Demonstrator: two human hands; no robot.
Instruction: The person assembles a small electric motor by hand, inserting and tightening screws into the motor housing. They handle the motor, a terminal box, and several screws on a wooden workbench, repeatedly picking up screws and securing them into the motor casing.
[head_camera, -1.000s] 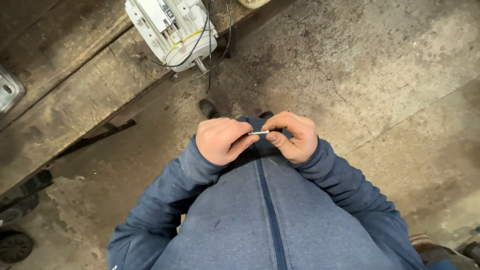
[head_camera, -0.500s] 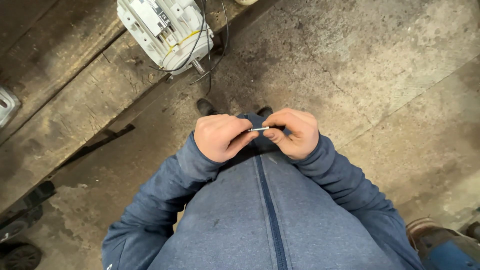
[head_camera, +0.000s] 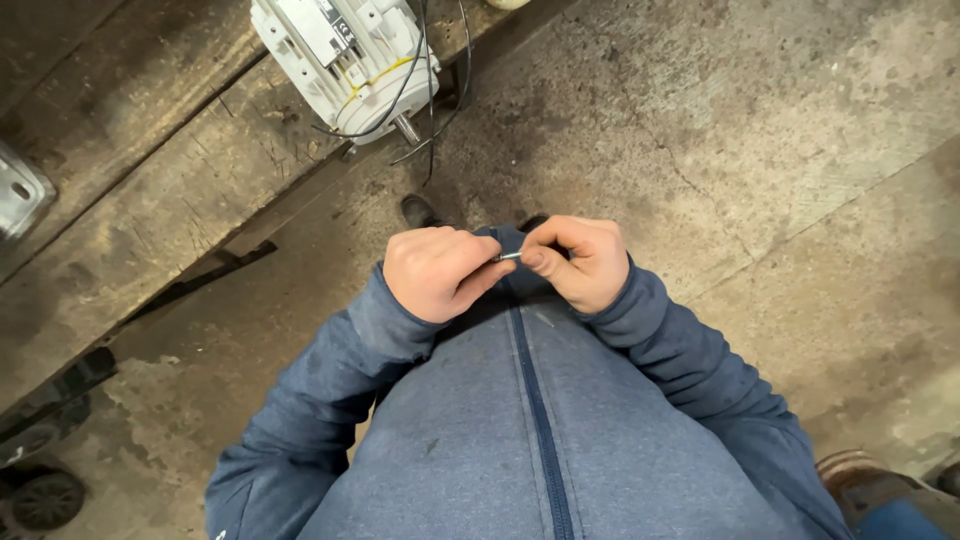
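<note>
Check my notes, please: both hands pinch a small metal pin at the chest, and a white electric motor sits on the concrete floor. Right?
Not quite. The head view shows the white motor on the worn wooden bench, not the floor. The rest holds: left hand and right hand pinch the small metal pin at the chest.

Both hands are held close together in front of the chest, elbows bent outward. Left hand (head_camera: 432, 272) is curled, and right hand (head_camera: 580, 262) is pinched shut at the fingertips (head_camera: 535, 260).

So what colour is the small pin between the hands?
Silvery grey metal; the pin shows in the head view.
</note>
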